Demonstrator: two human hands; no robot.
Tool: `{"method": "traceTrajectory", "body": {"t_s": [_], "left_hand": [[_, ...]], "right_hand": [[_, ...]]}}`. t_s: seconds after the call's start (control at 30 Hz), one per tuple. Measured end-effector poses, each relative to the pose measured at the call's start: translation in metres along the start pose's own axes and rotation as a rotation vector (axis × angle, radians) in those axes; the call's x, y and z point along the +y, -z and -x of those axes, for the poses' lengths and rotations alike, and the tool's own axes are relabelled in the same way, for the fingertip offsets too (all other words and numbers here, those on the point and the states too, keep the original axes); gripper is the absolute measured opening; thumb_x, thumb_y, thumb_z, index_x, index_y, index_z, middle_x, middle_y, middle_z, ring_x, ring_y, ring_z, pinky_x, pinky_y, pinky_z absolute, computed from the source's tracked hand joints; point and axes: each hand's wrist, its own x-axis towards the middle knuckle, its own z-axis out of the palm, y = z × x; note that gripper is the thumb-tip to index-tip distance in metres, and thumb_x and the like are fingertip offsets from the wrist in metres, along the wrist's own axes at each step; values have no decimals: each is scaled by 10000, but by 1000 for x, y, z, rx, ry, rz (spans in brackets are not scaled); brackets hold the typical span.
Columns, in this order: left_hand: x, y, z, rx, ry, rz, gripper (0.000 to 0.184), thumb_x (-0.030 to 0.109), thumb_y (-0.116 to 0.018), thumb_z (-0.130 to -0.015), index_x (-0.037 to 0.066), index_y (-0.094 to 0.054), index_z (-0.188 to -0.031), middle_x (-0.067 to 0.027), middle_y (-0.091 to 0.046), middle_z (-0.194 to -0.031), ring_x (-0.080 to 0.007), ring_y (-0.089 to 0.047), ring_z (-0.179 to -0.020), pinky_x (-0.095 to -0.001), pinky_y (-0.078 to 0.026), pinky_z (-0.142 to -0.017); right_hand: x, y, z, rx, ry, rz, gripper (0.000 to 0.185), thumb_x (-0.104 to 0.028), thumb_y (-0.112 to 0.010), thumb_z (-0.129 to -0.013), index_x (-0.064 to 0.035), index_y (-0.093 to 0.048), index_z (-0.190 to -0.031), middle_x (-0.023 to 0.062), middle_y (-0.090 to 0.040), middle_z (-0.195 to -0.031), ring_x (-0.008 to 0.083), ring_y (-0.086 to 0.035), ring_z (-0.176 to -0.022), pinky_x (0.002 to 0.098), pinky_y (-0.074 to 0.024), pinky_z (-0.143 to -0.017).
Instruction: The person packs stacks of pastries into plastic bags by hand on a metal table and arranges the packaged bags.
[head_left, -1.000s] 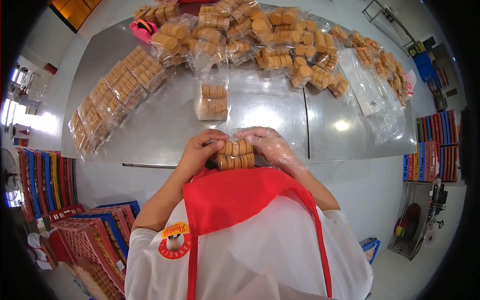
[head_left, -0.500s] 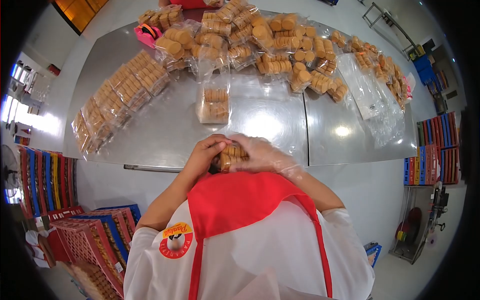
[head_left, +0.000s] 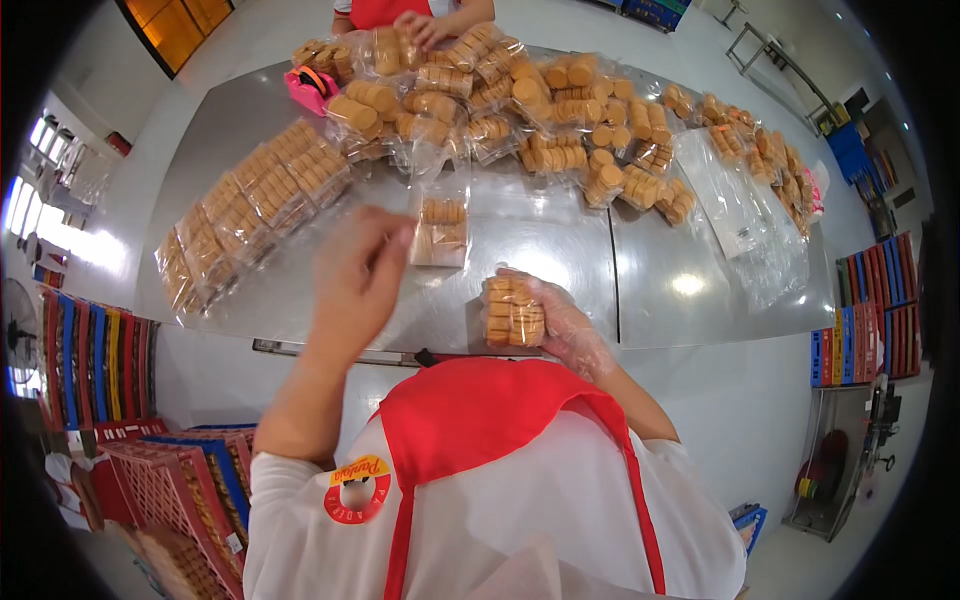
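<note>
My right hand (head_left: 566, 325), in a clear plastic glove, holds a clear bag of stacked round biscuits (head_left: 514, 312) at the table's near edge. Bare and blurred by motion, my left hand (head_left: 365, 265) is raised over the metal table (head_left: 300, 290), its fingers curled; whether anything is between them is too blurred to tell. Just right of it, a clear bag with two rows of biscuits (head_left: 441, 225) lies on the table. A slanted row of packed biscuit bags (head_left: 262, 190) lies to the left.
Many biscuit bags (head_left: 560, 100) are heaped along the far side. A pink tape dispenser (head_left: 311, 90) stands far left; flat clear bags (head_left: 735, 215) lie right. Another person's hands (head_left: 425, 30) are at the far edge. Crates (head_left: 175, 480) stand lower left.
My left hand has let go of the held biscuit bag and moved up and left. My right hand now holds that bag alone, farther right. The other person's hands have come into view.
</note>
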Motion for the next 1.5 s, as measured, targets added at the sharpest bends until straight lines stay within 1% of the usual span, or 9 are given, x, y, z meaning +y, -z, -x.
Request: {"method": "traceTrajectory", "body": {"t_s": [0.13, 0.37, 0.57, 0.73, 0.83, 0.93, 1.13, 1.33, 1.5], "left_hand": [[15, 11, -72, -15, -138, -258, 132, 136, -640, -895, 41, -664, -984, -100, -628, -877, -258, -610, -783, -350, -480, -704], [-2, 4, -121, -525, 152, -118, 130, 103, -631, -828, 48, -629, -946, -89, -575, -849, -212, -567, -780, -345, -467, -702], [-7, 11, -111, -310, 183, -184, 193, -26, -527, -774, 40, -616, -932, -83, -531, -834, -230, -538, -817, -333, -456, -737], [-23, 25, -99, -265, 84, -320, 373, -62, -479, -751, 50, -630, -1073, -120, -566, -903, -273, -554, -957, -334, -454, -834], [-44, 28, -96, -283, 52, -309, 523, -49, -503, -713, 76, -640, -1202, -86, -616, -989, -159, -573, -769, -285, -472, -592], [-4, 31, -93, -340, 462, 36, 617, -45, -511, -697, 84, -610, -1293, -84, -622, -886, -142, -548, -602, -274, -435, -479], [-34, 34, -91, -388, 475, 326, 557, 11, -531, -740, 31, -578, -1295, -69, -574, -653, -137, -548, -528, -299, -437, -459], [-44, 36, -86, -292, 475, 513, 578, -4, -546, -724, 22, -554, -1302, -45, -583, -753, -118, -514, -517, -272, -407, -446], [-21, 35, -85, -371, 412, 447, 643, -6, -561, -718, 10, -517, -1360, -74, -631, -952, -112, -549, -580, -250, -428, -472]], "right_hand": [[-6, -12, 11, 88, -45, -146, 514, -417, -421, -1038, -58, -425, -1406, 197, -596, -1213, 371, -643, -1045, 574, -597, -816], [4, 0, 23, 54, 11, -253, 545, -445, -286, -1065, -58, -374, -1437, 229, -525, -1303, 381, -591, -1148, 632, -560, -871], [9, 9, 45, 16, 183, -260, 620, -286, -560, -981, -26, -295, -1478, 209, -528, -1257, 368, -608, -1107, 554, -587, -875], [-8, 21, 28, 147, 334, -214, 730, -95, -650, -866, -6, -268, -1482, 189, -515, -1295, 343, -603, -1126, 536, -587, -889], [-55, -3, 16, -29, 569, -113, 837, -20, -693, -793, -20, -250, -1503, 165, -503, -1334, 307, -543, -1228, 484, -521, -1000], [-107, -79, 12, -100, 788, 120, 855, -50, -765, -735, -35, -344, -1479, 138, -488, -1389, 256, -513, -1274, 397, -420, -1098], [-153, -173, -53, -352, 1035, 705, 760, -113, -794, -683, -17, -509, -1380, 122, -480, -1431, 205, -470, -1317, 349, -388, -1105], [-158, -176, -63, -293, 758, 1018, 683, -55, -747, -667, -64, -570, -1326, 78, -595, -1287, 167, -595, -1104, 319, -480, -973], [-176, -187, -48, -208, 381, 1610, 629, -111, -743, -644, -63, -603, -1255, 81, -687, -899, 173, -654, -790, 336, -510, -686]]}}
